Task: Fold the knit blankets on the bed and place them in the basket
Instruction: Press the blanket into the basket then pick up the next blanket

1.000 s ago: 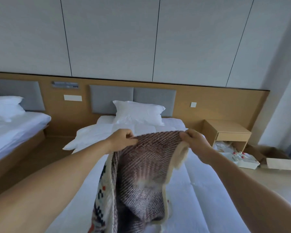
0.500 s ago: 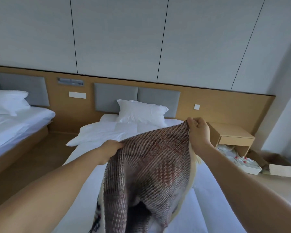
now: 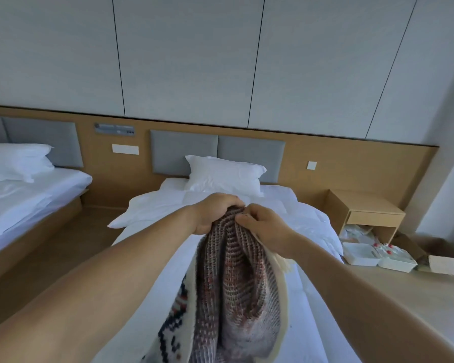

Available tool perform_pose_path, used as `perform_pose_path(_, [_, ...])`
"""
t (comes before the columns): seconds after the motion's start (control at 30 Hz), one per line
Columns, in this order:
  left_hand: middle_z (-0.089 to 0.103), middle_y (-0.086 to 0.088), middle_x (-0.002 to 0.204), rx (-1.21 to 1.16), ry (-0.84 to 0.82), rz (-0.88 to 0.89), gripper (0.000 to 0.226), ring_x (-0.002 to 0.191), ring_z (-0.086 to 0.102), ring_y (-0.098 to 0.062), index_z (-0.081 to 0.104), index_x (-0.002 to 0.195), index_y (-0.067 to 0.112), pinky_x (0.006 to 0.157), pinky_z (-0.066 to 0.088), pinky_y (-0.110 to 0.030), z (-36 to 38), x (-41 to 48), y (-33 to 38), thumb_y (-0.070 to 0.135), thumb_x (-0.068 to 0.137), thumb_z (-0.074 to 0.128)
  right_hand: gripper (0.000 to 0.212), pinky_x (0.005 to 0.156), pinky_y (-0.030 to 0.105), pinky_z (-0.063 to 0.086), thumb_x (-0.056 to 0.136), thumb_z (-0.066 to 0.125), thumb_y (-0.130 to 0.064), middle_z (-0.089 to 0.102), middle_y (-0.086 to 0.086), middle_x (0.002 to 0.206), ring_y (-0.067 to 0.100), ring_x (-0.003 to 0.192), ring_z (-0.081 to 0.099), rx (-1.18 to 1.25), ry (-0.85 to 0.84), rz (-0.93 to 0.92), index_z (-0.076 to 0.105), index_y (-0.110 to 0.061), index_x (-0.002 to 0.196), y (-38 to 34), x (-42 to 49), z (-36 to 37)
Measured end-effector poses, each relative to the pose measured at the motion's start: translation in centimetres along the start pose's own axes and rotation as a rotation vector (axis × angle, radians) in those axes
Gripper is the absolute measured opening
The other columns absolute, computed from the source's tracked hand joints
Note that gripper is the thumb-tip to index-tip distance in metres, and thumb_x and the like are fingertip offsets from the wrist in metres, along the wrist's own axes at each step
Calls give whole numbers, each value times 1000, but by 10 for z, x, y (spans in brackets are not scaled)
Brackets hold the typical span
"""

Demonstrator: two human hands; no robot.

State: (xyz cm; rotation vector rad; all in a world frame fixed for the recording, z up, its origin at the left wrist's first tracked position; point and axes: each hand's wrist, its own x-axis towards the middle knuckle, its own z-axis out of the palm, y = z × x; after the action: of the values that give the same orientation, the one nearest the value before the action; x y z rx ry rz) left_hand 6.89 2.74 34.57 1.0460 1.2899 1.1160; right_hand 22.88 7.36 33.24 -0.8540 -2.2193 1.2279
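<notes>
Up front, the left hand [image 3: 215,213] and the right hand [image 3: 264,226] are close side by side, each grip curled tight on the top edge of the knit blanket [image 3: 233,289]. The blanket hangs down in folds above the white bed [image 3: 315,231]. A pillow [image 3: 226,174] lies at the bed's head. A wooden nightstand [image 3: 364,208] stands on the right, white boxes [image 3: 378,259] on the floor [image 3: 378,297] by it. A second bed [image 3: 24,197] is on the left.

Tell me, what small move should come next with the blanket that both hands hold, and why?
Probably pass both gripped edges into one hand. The left hand and right hand meet at the top of the knit blanket, which hangs doubled above the bed, so a freed hand could take the fold.
</notes>
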Motion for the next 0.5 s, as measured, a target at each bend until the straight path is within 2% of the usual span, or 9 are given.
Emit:
perform_pose_path(0.03, [61, -11, 80, 23, -17, 8, 19, 75, 58, -22, 62, 79, 7, 82, 47, -39, -3, -2, -2, 23, 88, 58, 23, 80, 37, 49, 93, 61, -34, 62, 1, 85, 17, 83, 59, -25, -3, 16, 57, -14, 84, 2, 0, -3])
perform_pose_path(0.1, [64, -12, 89, 141, -6, 35, 23, 85, 61, -23, 64, 88, 4, 90, 46, -44, -10, -5, -10, 24, 78, 64, 28, 79, 37, 48, 91, 62, -37, 62, 3, 85, 18, 82, 58, -73, 40, 28, 58, -10, 86, 4, -1, -7])
perform_pose_path(0.17, [67, -12, 98, 281, -4, 46, 31, 94, 64, -26, 65, 98, 4, 89, 50, -40, -15, -9, -23, 20, 72, 71, 27, 79, 37, 49, 91, 64, -35, 63, 2, 85, 18, 82, 60, -41, 125, 20, 58, -10, 85, 2, 1, -6])
perform_pose_path(0.23, [69, -11, 105, 388, -16, 50, 37, 100, 66, -25, 66, 104, 6, 91, 50, -37, -18, -11, -39, 24, 74, 77, 29, 73, 36, 47, 91, 64, -31, 59, 5, 81, 20, 78, 57, -1, 233, -19, 54, -7, 80, -5, 3, -7])
perform_pose_path(0.3, [70, -8, 97, 495, 48, 56, 42, 92, 66, -23, 65, 95, 2, 86, 50, -33, -28, -10, -57, 37, 75, 78, 34, 65, 33, 38, 92, 63, -28, 48, 8, 79, 19, 73, 46, 39, 363, -69, 48, 1, 79, -13, 6, -12])
perform_pose_path(0.37, [55, -7, 76, 582, 171, 60, 43, 73, 54, -20, 50, 75, 4, 66, 39, -29, -41, -11, -70, 39, 82, 73, 41, 63, 32, 34, 92, 62, -29, 47, 9, 80, 18, 72, 44, 53, 479, -79, 51, 10, 91, -19, 9, -24])
perform_pose_path(0.43, [44, -4, 70, 633, 300, 45, 41, 66, 45, -19, 38, 67, 14, 59, 29, -29, -52, -15, -81, 34, 89, 66, 40, 64, 33, 38, 91, 62, -31, 50, 12, 80, 20, 72, 47, 64, 558, -93, 54, 8, 95, -20, 10, -37])
perform_pose_path(0.5, [43, -4, 68, 632, 375, 14, 40, 64, 43, -20, 35, 67, 15, 57, 27, -30, -63, -19, -89, 32, 94, 58, 33, 67, 36, 44, 90, 61, -34, 56, 9, 79, 22, 73, 53, 60, 630, -84, 56, -2, 88, -19, 12, -45])
